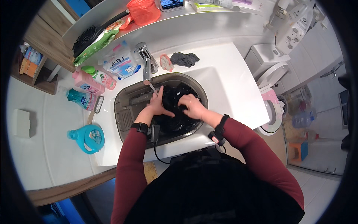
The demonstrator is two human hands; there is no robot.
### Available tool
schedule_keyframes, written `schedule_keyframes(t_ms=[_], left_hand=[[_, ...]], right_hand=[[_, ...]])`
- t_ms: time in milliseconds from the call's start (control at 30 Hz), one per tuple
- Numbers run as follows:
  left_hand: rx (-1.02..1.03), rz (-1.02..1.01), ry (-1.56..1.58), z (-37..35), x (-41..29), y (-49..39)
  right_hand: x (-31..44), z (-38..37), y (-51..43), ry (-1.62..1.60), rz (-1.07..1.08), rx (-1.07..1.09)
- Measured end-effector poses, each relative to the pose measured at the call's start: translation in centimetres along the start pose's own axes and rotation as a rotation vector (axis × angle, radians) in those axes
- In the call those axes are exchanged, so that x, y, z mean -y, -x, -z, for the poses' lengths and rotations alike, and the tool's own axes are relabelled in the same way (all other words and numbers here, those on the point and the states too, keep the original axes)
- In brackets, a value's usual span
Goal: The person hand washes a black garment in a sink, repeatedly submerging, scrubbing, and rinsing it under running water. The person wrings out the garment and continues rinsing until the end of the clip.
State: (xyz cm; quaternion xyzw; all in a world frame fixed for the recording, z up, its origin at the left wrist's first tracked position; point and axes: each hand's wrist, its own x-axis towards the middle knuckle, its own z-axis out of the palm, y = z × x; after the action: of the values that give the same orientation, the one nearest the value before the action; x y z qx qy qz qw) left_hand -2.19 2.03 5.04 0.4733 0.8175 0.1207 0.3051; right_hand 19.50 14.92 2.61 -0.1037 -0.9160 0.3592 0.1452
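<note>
A dark translucent plastic basin (pixel 122 137) with a ribbed washboard part at its left sits in the white sink. Black wet cloth (pixel 174 124) lies in water at its right side. My left hand (pixel 158 104) is over the cloth's left edge, fingers spread, beside the stream from the chrome faucet (pixel 146 67). My right hand (pixel 192 106) rests on the cloth with its fingers curled down; whether it grips a fold is hidden.
Bottles, including a teal detergent jug (pixel 91 138), and a scrubbing brush (pixel 98 104) stand or lie left of the basin. Behind are a detergent pouch (pixel 120 63) and a crumpled grey cloth (pixel 185 59). A toilet (pixel 270 112) is at the right.
</note>
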Motion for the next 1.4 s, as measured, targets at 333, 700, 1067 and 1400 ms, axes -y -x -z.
schedule_keyframes(t_ms=[333,700,1067,1400], left_hand=[[-0.088,-0.401,-0.257,-1.5,-2.7,4.9],[-0.089,-0.139,-0.29,-3.5,-3.6,12.9],[-0.189,-0.012,-0.196,-4.3,-3.5,3.5],[0.008,0.107,-0.11,-1.3,-1.8,-3.3]], right_hand=[[5.7,3.3,4.6,-0.111,0.035,-0.003],[6.0,0.4,5.1,0.613,-0.092,0.248],[1.0,-1.6,-2.1,0.729,-0.255,0.308],[-1.8,-1.1,-9.7,0.502,-0.491,0.508]])
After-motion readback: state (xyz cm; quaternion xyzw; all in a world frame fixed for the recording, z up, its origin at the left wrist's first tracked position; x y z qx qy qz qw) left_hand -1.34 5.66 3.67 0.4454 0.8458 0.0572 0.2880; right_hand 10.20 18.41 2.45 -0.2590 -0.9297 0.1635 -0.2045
